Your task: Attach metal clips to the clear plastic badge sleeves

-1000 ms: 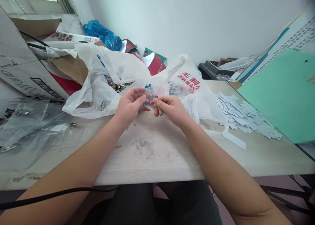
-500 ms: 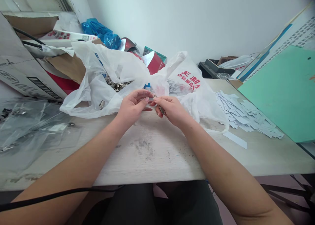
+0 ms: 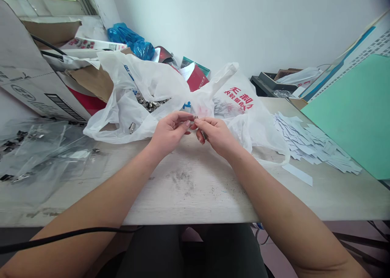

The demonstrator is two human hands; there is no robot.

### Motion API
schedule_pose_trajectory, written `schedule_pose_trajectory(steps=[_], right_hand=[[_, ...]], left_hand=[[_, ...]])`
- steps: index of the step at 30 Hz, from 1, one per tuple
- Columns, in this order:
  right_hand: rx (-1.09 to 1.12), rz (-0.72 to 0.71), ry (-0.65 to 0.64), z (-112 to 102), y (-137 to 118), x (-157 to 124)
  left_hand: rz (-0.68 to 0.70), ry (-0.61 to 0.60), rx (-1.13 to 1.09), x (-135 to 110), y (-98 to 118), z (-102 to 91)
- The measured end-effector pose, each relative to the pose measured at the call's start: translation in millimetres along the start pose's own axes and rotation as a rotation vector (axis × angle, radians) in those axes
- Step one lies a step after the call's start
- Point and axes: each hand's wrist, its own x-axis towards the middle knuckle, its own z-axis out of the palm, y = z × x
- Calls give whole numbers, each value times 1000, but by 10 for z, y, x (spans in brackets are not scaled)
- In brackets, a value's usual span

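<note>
My right hand (image 3: 215, 136) has a small metal clip (image 3: 203, 134) pinched between thumb and fingers. Left hand (image 3: 170, 134) is loosely curled, with fingertips (image 3: 187, 117) just beside the clip's top end. Can't tell if the left is gripping anything. Both hands are raised slightly above the worktop (image 3: 189, 188), right in front of the white plastic carrier bag (image 3: 152, 91), which is my reference point.

Inside the bag's mouth: a heap of similar metal clips (image 3: 150, 104). One loose clip (image 3: 132, 127) lies on the bag's front fold.

Left of the bag: clear plastic sleeves (image 3: 51, 152), spread flat, with a few small metal parts (image 3: 21, 176) on or in them. Exact contents are hard to make out through the plastic.

Right of the bag: a loose pile of white paper strips (image 3: 310, 144), with one stray strip (image 3: 297, 174) nearer the front edge.

Behind the bag: a crumpled blue plastic bag (image 3: 129, 40).

Progress, judged from the layout: the clip heap in the bag looks large and the strip pile looks plentiful, so much of this stock is left. Only a small number of parts sit out on the sleeves. No finished batch is visible, though I can't count anything precisely from this view.
</note>
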Motion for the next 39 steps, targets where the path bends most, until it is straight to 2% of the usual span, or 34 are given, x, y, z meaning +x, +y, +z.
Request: schedule_pose_trajectory(steps=[5, 10, 13, 17, 20, 23, 27, 33, 39], right_hand=[[24, -19, -10, 13, 1, -6], [-81, -42, -49, 10, 9, -44], [-139, -28, -67, -4, 28, -65], [-13, 19, -108, -17, 28, -71], [35, 40, -119, -19, 15, -68], [-3, 8, -87, -14, 2, -72], [-38, -10, -63, 2, -5, -73], [60, -25, -43, -3, -2, -37], [111, -19, -38, -46, -8, -11]], left_hand=[[10, -73, -3, 15, 3, -47], [-73, -6, -84, 48, -12, -71], [-126, -28, -123, 44, 29, -57], [-150, 23, -164, 38, 87, -44], [-105, 118, -129, 53, 64, -51], [-41, 147, -41, 59, 17, -53], [48, 79, 77, 20, 5, -37], [190, -39, 183, -12, 16, -51], [321, -93, 290, 17, -45, -104]])
